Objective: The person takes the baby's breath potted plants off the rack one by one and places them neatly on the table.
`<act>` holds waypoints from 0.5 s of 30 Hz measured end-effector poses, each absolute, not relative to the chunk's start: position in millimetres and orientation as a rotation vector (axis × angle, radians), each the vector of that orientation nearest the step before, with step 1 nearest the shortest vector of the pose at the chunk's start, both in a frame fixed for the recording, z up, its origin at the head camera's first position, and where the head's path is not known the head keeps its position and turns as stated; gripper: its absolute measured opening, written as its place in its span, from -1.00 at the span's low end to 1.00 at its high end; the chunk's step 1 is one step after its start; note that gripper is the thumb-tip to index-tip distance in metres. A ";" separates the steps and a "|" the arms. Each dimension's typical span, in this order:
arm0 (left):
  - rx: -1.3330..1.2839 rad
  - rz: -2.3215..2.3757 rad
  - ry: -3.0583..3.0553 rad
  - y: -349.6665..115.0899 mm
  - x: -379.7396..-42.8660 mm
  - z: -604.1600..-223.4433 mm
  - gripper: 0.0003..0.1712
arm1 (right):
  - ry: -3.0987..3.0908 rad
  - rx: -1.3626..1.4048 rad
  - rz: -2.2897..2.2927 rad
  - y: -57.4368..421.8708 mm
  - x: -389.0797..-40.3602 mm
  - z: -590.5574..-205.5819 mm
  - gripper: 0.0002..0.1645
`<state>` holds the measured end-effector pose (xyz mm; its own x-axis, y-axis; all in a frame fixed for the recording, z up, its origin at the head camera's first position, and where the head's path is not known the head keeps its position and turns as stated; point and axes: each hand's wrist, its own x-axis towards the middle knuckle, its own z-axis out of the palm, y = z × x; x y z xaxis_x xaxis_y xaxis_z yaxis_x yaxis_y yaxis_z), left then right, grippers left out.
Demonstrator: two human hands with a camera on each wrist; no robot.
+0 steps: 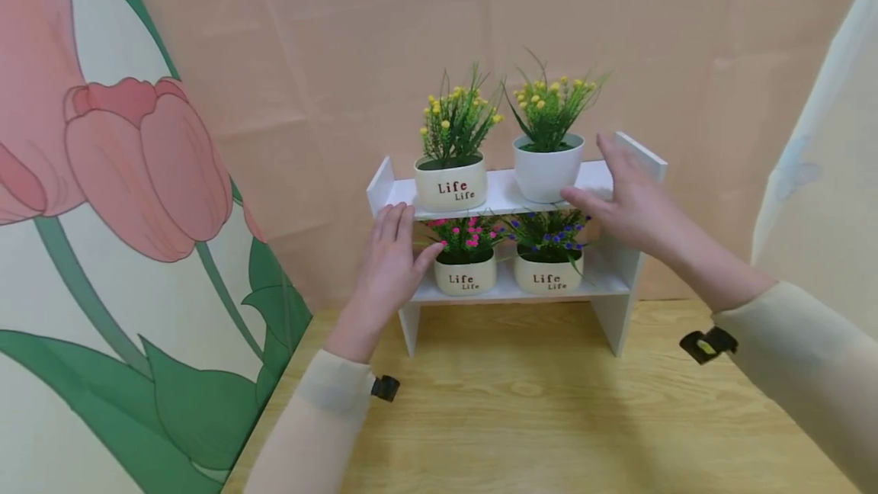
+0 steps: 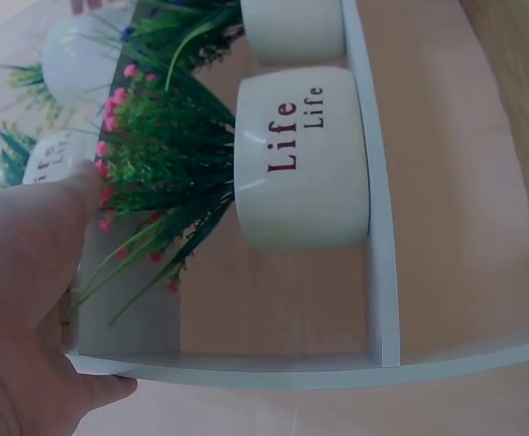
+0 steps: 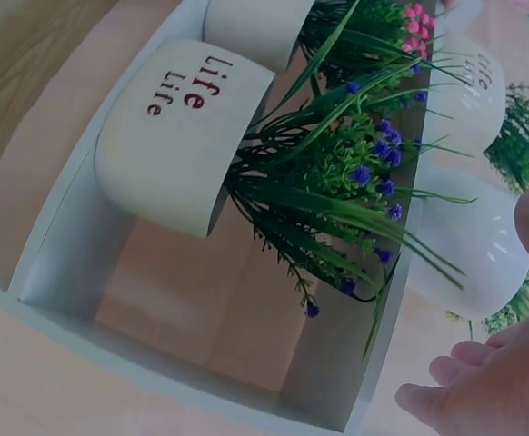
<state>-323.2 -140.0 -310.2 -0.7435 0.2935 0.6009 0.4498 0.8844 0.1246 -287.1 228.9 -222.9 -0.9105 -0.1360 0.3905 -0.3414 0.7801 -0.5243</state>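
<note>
A white two-tier shelf (image 1: 523, 293) carries several potted artificial plants. On its top tier stand a cream "Life" pot (image 1: 450, 187) and a plain white pot (image 1: 549, 172), both with yellow flowers. Below are a pink-flowered pot (image 1: 466, 277) and a blue-flowered pot (image 1: 549, 276). My left hand (image 1: 391, 265) is at the shelf's left end, fingers straight, thumb apart; in the left wrist view its fingertips overlap the side panel (image 2: 246, 374). My right hand (image 1: 634, 200) is spread beside the white pot, thumb near its lower right side, fingers pointing up.
The shelf stands on a wood-grain table (image 1: 521, 402) against a pinkish cloth backdrop (image 1: 329, 59). A panel with painted tulips (image 1: 151, 166) rises on the left. Pale sheeting (image 1: 823, 174) hangs on the right.
</note>
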 end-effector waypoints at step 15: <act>-0.504 -0.383 -2.477 -136.9 -322.9 -310.7 0.04 | -2.531 0.321 1.089 213.1 -304.0 -213.6 0.44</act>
<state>-322.9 -136.9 -310.7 -0.7627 0.2674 0.5889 0.4327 0.8877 0.1574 -304.0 213.1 -213.6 -0.9074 -0.0633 0.4156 -0.3453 0.6763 -0.6508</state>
